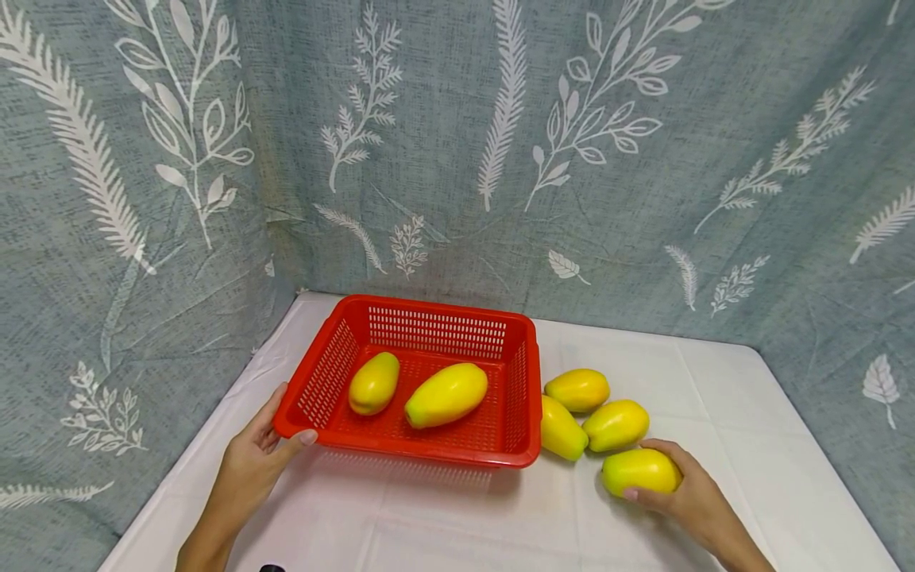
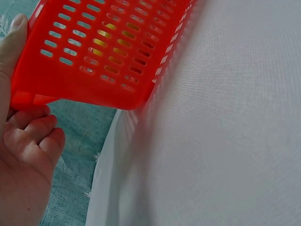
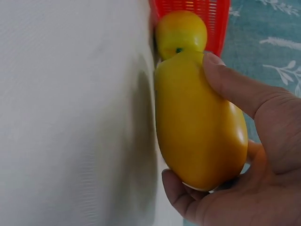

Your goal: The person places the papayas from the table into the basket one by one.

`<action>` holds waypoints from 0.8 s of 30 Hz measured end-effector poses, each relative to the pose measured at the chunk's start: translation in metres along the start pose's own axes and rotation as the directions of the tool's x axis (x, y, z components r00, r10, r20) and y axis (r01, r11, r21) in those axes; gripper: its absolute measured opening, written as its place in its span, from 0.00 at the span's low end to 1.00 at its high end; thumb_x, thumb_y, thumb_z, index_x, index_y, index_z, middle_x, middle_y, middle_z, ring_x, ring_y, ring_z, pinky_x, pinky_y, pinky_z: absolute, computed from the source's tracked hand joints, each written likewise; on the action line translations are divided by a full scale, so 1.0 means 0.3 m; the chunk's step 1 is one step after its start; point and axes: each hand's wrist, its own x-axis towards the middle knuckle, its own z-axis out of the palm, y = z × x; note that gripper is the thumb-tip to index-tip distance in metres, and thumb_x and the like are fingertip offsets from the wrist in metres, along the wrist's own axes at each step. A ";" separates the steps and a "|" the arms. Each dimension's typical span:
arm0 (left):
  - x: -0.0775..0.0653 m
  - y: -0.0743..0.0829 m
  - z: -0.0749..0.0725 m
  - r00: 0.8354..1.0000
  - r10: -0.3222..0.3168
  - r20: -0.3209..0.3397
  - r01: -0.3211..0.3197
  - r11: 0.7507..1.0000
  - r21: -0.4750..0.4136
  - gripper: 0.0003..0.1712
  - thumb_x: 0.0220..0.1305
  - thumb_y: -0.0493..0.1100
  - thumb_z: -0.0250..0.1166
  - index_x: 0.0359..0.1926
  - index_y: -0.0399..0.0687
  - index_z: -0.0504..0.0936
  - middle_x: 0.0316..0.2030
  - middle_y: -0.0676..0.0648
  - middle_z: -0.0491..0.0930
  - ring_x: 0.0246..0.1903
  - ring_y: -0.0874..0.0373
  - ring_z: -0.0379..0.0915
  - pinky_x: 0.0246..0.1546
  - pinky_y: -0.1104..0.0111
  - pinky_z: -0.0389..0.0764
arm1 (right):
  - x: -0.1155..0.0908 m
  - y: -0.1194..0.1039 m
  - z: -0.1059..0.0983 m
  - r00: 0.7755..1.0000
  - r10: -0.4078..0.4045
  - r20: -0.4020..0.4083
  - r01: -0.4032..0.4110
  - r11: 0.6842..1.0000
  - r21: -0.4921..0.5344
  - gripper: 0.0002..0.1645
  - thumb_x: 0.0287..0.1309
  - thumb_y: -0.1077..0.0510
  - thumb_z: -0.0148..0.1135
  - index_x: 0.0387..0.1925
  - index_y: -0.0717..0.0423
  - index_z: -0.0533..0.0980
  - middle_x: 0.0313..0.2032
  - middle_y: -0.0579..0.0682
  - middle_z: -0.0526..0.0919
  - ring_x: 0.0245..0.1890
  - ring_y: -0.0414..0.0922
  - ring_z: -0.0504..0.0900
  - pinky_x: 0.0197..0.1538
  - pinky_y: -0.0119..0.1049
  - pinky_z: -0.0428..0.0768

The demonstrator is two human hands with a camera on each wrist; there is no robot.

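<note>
A red plastic basket [image 1: 429, 457] with slotted walls holds two yellow papayas, a small upright-lying one [image 1: 375, 384] and a longer slanted one [image 1: 446, 396]. My left hand [image 1: 246, 469] grips the basket's near left corner, thumb over the rim and fingers curled underneath, as the left wrist view also shows. On the right, my right hand [image 1: 689, 492] holds a yellow papaya [image 1: 638, 472] with a greenish tip. In the right wrist view, thumb and fingers curl round this papaya [image 3: 197, 122] from opposite sides, close to the white cloth.
Three more papayas lie between the basket and my right hand: one at the back [image 1: 577, 390], one in the middle [image 1: 617, 426] and one against the basket's wall [image 1: 561, 429]. White cloth [image 1: 443, 524] covers the table. A patterned blue-grey curtain [image 1: 443, 159] stands behind and at both sides.
</note>
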 end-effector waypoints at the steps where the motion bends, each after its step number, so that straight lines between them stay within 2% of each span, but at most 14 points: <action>1: 0.000 0.001 0.000 1.000 0.001 -0.001 -0.001 1.000 0.000 0.52 0.70 0.35 0.72 0.85 0.42 0.51 0.80 0.31 0.57 0.60 0.86 0.65 0.54 0.88 0.73 | -0.001 -0.004 -0.004 1.000 0.007 -0.002 -0.007 1.000 0.004 0.55 0.52 0.38 0.83 0.75 0.53 0.67 0.70 0.65 0.73 0.60 0.57 0.75 0.56 0.48 0.75; 5: 0.000 -0.001 -0.001 1.000 0.006 -0.001 -0.006 1.000 0.003 0.52 0.70 0.35 0.72 0.85 0.42 0.51 0.80 0.31 0.57 0.60 0.86 0.65 0.54 0.89 0.73 | -0.006 -0.023 -0.021 1.000 0.009 -0.015 -0.009 1.000 0.021 0.56 0.54 0.39 0.82 0.76 0.53 0.65 0.71 0.67 0.71 0.62 0.58 0.74 0.59 0.52 0.75; 9: 0.000 0.000 -0.001 1.000 0.010 -0.001 -0.010 1.000 -0.005 0.52 0.69 0.34 0.72 0.85 0.41 0.51 0.80 0.30 0.57 0.60 0.86 0.65 0.55 0.89 0.73 | -0.016 -0.037 -0.034 1.000 -0.004 -0.030 0.005 1.000 0.030 0.55 0.56 0.39 0.81 0.77 0.52 0.64 0.71 0.67 0.70 0.61 0.59 0.74 0.59 0.52 0.75; 19: -0.004 0.009 0.004 1.000 -0.002 -0.007 0.002 1.000 -0.019 0.52 0.69 0.34 0.72 0.84 0.36 0.51 0.79 0.29 0.57 0.59 0.88 0.66 0.55 0.89 0.73 | -0.041 -0.066 -0.054 0.995 -0.050 -0.086 0.056 0.996 0.067 0.53 0.59 0.39 0.79 0.78 0.48 0.64 0.72 0.64 0.70 0.59 0.56 0.75 0.53 0.42 0.76; 24: -0.002 0.014 0.004 1.000 -0.003 -0.011 0.003 1.000 -0.012 0.52 0.69 0.34 0.72 0.84 0.37 0.52 0.80 0.31 0.58 0.59 0.87 0.65 0.55 0.89 0.73 | -0.040 -0.086 -0.061 0.993 -0.058 -0.105 0.067 0.994 0.086 0.53 0.59 0.39 0.79 0.78 0.48 0.63 0.71 0.62 0.71 0.57 0.55 0.74 0.50 0.37 0.75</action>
